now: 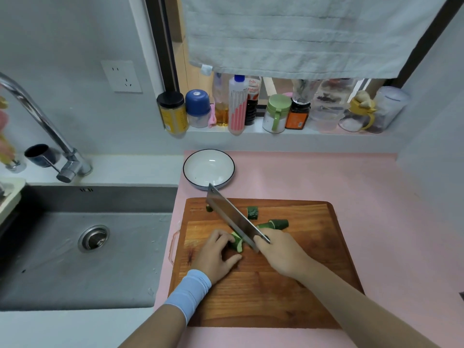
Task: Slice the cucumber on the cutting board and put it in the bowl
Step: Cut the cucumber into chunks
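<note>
Step in hand: slicing; the bowl holds nothing yet, so the transfer is not begun.
Left hand [216, 252]: fingers curled down onto the cucumber stub [237, 243], with the thumb lying on the board nearer the person; it pins the stub in place.
Right hand [278, 254]: closed round the handle of the cleaver [233, 217], blade angled away to the left, its near edge just beside the stub.
Cucumber location: stub near the middle of the cutting board [288, 285]; cut pieces [275, 224] lie farther back, on the right side of the blade, with one small bit at the blade's far end.
Bowl [184, 169]: white with a dark rim, on the pink countertop [364, 184] just beyond the board's far left corner.
Handling, judged: cucumber is light and firm, but its skin is smooth and its cut faces wet, so it tends to roll or slip under the blade.
Hold point, judged: press from above on the skin side, fingertips tucked back from the cutting edge; the stub is short, so clearance is small.
Transfer, judged: pieces are sturdy enough to scoop by hand or carry on the flat of the blade.
Risk: pieces sliding off the board's left edge toward the sink [75, 247].
</note>
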Motion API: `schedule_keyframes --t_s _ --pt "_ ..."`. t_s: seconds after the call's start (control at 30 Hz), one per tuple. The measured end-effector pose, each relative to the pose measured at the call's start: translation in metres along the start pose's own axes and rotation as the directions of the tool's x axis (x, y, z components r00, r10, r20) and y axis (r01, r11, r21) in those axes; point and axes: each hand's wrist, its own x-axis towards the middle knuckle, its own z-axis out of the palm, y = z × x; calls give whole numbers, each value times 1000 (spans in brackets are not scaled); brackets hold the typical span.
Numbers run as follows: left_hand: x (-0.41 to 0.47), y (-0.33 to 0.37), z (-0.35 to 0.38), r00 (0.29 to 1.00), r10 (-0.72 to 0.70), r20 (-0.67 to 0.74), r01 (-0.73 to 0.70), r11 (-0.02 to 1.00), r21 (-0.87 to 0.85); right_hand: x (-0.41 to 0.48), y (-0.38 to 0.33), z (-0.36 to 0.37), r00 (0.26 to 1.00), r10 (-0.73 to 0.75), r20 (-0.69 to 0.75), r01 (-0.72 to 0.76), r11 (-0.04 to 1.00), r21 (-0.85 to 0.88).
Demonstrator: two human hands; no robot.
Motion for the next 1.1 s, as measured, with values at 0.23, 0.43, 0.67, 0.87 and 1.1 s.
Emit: schedule_keyframes --t_s 0.23,0.43,0.67,0.87,1.1 --pt "15 -8 2 973 197 122 -217 959 183 3 -2 0 997 59 -55 -56 997 49" --pt "33 -16 -5 941 280 191 -306 944 122 6 2 -18 980 96 -174 -82 993 86" --pt "113 17 -2 943 323 83 -333 904 268 13 25 -52 958 119 -260 -91 989 120" --pt "184 62 28 919 52 391 -278 789 548 21 59 -82 959 108 -262 -70 986 151" --pt "196 51 48 850 -113 515 -283 726 626 35 85 -99 973 82 -215 -52 989 141"
